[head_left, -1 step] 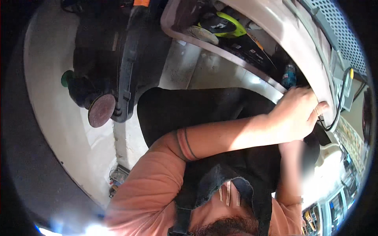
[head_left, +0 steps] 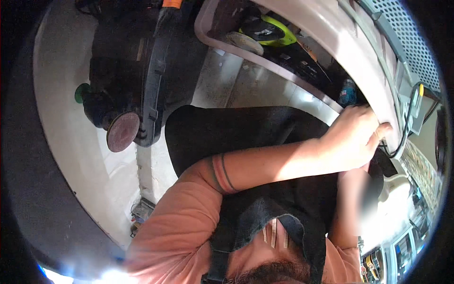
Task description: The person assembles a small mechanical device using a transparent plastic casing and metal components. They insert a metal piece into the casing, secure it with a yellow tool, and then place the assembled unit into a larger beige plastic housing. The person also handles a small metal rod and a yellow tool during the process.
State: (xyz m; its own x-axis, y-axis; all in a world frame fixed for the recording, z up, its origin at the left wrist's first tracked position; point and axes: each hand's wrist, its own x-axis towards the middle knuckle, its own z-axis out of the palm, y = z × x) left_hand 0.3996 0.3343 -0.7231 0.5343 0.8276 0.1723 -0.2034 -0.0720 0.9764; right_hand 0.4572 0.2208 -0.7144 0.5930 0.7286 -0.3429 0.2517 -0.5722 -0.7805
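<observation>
My left forearm crosses my body toward the right. The left hand [head_left: 352, 135] is closed at the near right corner of a pale pink plastic tub [head_left: 272, 66]. Its fingers curl in at the rim and its thumb lies against the pale edge; what they hold, if anything, is hidden. Below it, my right hand [head_left: 353, 182] shows only around the wrist, partly blurred, and its fingers are covered by the left hand. In the tub, a bottle with a blue-green label [head_left: 348, 93] stands close to my left fingers. Farther in lies a black and lime-green tool [head_left: 272, 31].
A black case [head_left: 153, 94] with an orange piece stands at the left, next to a dark tool with a round reddish disc [head_left: 123, 131]. A dark cable [head_left: 410, 128] hangs by the tub at the right, below a perforated blue-grey panel [head_left: 406, 42]. A black apron covers my lap.
</observation>
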